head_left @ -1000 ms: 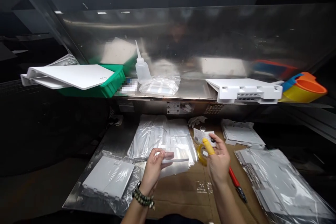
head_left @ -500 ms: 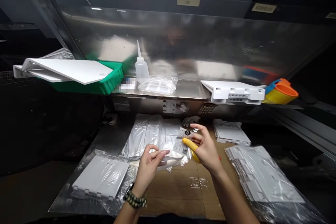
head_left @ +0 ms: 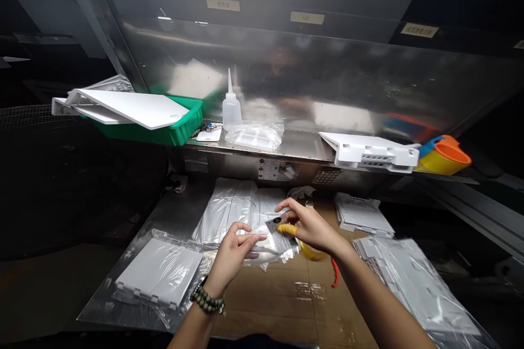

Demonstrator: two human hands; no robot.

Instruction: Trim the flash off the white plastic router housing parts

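My left hand [head_left: 234,253], with a watch and a beaded bracelet at the wrist, pinches the edge of a clear plastic bag [head_left: 268,256]. My right hand [head_left: 313,224] wears a yellow cover on its thumb and grips a printed label [head_left: 273,229] with a dark round mark. The label lies over the bag, tilted; whether it touches the plastic all along is unclear. Behind the hands is a stack of clear plastic bags [head_left: 227,204]. A yellow thing [head_left: 314,253] with a red part [head_left: 335,272] is half hidden under my right wrist.
Bagged white panels lie at left [head_left: 159,272] and right [head_left: 413,283], and a bare white panel [head_left: 362,215] behind. On the shelf are a green bin [head_left: 164,135], a squeeze bottle [head_left: 232,112], a white part [head_left: 374,152] and a yellow-orange container [head_left: 450,157]. Cardboard [head_left: 270,305] covers the bench.
My right hand has moved down and left, bringing the label from above onto the bag beside my left hand. My left hand keeps its pinch. The camera view has shifted slightly.
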